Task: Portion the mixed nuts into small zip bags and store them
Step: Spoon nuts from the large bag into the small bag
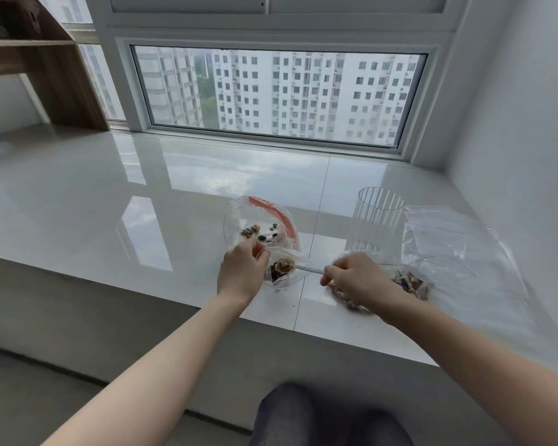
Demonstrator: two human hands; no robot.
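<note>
Between my two hands sits the small zip bag (pixel 282 272), and my left hand (pixel 242 272) pinches its near edge to keep the mouth open. My right hand (pixel 356 278) has its fingers curled round a white spoon handle (pixel 310 269), with the scoop end inside the bag. Some mixed nuts (pixel 281 267) are already in it. More nuts lie in the big bag (pixel 261 226) just past my left grip, and another filled bag (pixel 411 283) lies by my right wrist. If my left grip slips, I think the bag could flop and nuts could spill on the surface (pixel 142 204). The glass jar (pixel 376 220) beyond my right grip could get bumped.
</note>
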